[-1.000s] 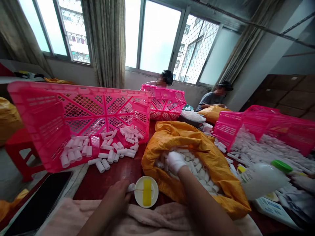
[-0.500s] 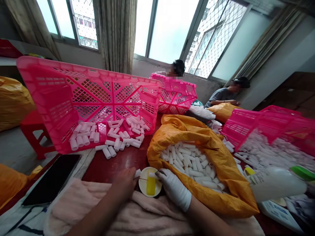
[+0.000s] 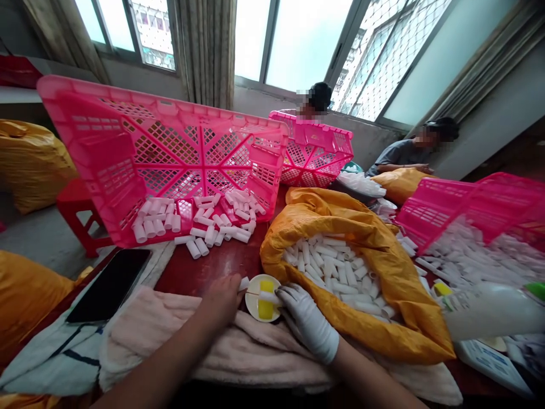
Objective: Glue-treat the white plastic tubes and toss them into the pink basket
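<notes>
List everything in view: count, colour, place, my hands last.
table: one, red, underneath
crates: several, pink, left, back, right
open sack: one, orange, centre right
other sacks: several, orange, left, back
tubes: many, white, left crate, table, open sack
heap: one, white, far right
dish: one, white, front centre
piece: one, yellow, on dish
stick: one, brown, over dish
phone: one, black, left
cloth: one, pink, front
bottle: one, whitish, right
stool: one, red, left
windows: several, pale, back
curtains: three, greyish, windows
people: two, one in grey, back
left hand: one, bare, holding tube left of dish
right hand: one, gloved white, holding tube over dish
</notes>
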Tool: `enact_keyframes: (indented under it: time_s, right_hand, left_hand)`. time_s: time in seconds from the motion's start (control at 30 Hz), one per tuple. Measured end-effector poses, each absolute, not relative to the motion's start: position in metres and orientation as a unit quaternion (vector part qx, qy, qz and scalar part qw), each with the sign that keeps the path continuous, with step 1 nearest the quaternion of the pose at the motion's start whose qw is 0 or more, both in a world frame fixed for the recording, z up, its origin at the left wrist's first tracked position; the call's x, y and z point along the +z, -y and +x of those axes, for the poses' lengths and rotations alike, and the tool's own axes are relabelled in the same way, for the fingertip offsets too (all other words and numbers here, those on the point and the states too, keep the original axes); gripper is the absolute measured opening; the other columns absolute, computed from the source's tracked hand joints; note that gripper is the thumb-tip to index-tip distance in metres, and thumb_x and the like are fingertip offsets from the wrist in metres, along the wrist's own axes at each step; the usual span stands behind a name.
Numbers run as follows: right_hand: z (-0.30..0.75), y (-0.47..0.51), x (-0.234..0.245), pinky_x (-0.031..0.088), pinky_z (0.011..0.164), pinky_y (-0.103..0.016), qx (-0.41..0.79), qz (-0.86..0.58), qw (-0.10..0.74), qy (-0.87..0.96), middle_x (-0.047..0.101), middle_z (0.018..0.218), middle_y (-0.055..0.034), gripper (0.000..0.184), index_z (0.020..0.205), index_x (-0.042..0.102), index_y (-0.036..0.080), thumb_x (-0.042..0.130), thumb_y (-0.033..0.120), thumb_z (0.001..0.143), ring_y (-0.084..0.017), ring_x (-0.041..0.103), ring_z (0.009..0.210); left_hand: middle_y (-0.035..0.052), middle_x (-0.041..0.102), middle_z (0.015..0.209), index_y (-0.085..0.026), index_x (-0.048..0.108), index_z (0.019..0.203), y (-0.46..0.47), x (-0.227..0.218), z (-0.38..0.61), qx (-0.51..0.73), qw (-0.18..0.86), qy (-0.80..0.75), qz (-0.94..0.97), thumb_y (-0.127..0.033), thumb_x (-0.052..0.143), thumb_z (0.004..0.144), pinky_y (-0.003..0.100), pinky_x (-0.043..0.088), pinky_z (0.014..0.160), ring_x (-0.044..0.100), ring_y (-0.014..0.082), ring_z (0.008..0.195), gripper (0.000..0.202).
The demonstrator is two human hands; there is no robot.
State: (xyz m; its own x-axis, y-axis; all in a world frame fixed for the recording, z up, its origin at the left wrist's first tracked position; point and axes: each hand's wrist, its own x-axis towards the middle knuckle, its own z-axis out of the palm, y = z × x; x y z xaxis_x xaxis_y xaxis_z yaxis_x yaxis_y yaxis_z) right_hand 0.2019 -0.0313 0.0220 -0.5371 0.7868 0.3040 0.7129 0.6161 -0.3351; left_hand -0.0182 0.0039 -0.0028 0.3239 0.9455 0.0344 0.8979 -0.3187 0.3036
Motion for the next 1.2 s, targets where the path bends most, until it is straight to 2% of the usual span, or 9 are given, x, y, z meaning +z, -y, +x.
enact_keyframes:
  time_s: [0.17,0.4,0.5,0.63,0.73,0.83,0.97,1.07,1.2]
  right_hand:
    - [0.199,0.033,0.022,0.044,0.081,-0.04,0.027,-0.386,0.158,0.909,0.057,0.102,-0.0102,0.017,0.098,0.056,0.017,0.046,0.017,0.084,-0.022,0.051,0.095]
    - [0.196,0.036,0.025,0.042,0.06,-0.03,0.007,-0.247,0.103,0.963,0.061,0.077,-0.0032,0.017,0.074,0.059,0.019,0.045,0.015,0.083,-0.016,0.052,0.067]
    - [0.191,0.038,0.028,0.044,0.07,-0.034,0.08,-0.253,0.214,0.94,0.061,0.092,-0.0037,0.016,0.08,0.057,0.021,0.044,0.013,0.083,-0.017,0.054,0.08]
    - [0.181,0.033,0.025,0.045,0.085,-0.037,0.265,-0.369,0.509,0.731,0.055,0.104,-0.0049,0.021,0.101,0.048,0.025,0.046,0.015,0.083,-0.017,0.053,0.098]
    - [0.177,0.026,0.025,0.046,0.086,-0.038,0.341,-0.412,0.586,0.609,0.056,0.103,-0.0058,0.02,0.102,0.048,0.024,0.048,0.019,0.083,-0.018,0.055,0.097]
    - [0.179,0.026,0.037,0.046,0.085,-0.036,0.333,-0.404,0.558,0.643,0.057,0.099,-0.0053,0.016,0.097,0.05,0.023,0.05,0.019,0.081,-0.018,0.056,0.094]
    - [0.181,0.032,0.056,0.045,0.083,-0.034,0.264,-0.355,0.427,0.789,0.058,0.098,-0.0046,0.014,0.095,0.053,0.023,0.048,0.02,0.083,-0.017,0.054,0.092]
    - [0.175,0.03,0.053,0.048,0.065,-0.028,0.268,-0.47,0.389,0.746,0.06,0.081,-0.0047,0.02,0.086,0.054,0.019,0.04,0.032,0.087,-0.015,0.057,0.073]
    - [0.167,0.023,0.034,0.039,0.047,-0.022,0.261,-0.576,0.362,0.685,0.052,0.056,0.0002,0.038,0.065,0.049,0.018,0.032,0.042,0.089,-0.011,0.049,0.05]
  left_hand:
    - [0.0075,0.06,0.083,-0.016,0.05,0.082,-0.004,-0.003,-0.017,0.103,0.101,-0.573,0.806,-0.035,0.036,0.086,0.031,0.037,0.072,0.055,0.0206,0.083,0.024]
    - [0.0087,0.06,0.085,-0.015,0.05,0.085,-0.005,0.004,-0.015,0.075,0.121,-0.592,0.793,-0.034,0.036,0.085,0.031,0.037,0.071,0.055,0.0211,0.082,0.024]
    - [0.009,0.059,0.087,-0.015,0.051,0.085,-0.004,0.012,-0.015,0.071,0.119,-0.607,0.783,-0.033,0.037,0.085,0.032,0.037,0.072,0.054,0.0213,0.084,0.024]
    - [0.0073,0.057,0.095,-0.019,0.052,0.095,-0.002,0.023,-0.019,0.125,0.083,-0.587,0.795,-0.033,0.041,0.083,0.035,0.035,0.079,0.05,0.0221,0.092,0.022]
    - [0.0049,0.058,0.095,-0.021,0.053,0.097,0.002,0.029,-0.02,0.162,0.141,-0.522,0.825,-0.036,0.043,0.082,0.031,0.037,0.079,0.051,0.0187,0.089,0.023]
    - [0.0025,0.06,0.092,-0.022,0.053,0.095,0.009,0.032,-0.015,0.186,0.196,-0.481,0.834,-0.038,0.045,0.081,0.027,0.039,0.077,0.054,0.0159,0.086,0.023]
    - [0.0019,0.062,0.081,-0.022,0.053,0.091,0.023,0.035,-0.001,0.145,0.202,-0.463,0.851,-0.04,0.042,0.082,0.025,0.04,0.068,0.057,0.0161,0.077,0.023]
    - [0.0071,0.063,0.078,-0.017,0.054,0.086,0.029,0.034,0.011,0.103,0.153,-0.48,0.857,-0.04,0.036,0.084,0.029,0.041,0.067,0.058,0.0193,0.074,0.029]
    - [0.0103,0.064,0.074,-0.015,0.056,0.083,0.029,0.035,0.019,0.062,0.165,-0.5,0.848,-0.048,0.036,0.082,0.03,0.042,0.061,0.06,0.0224,0.07,0.038]
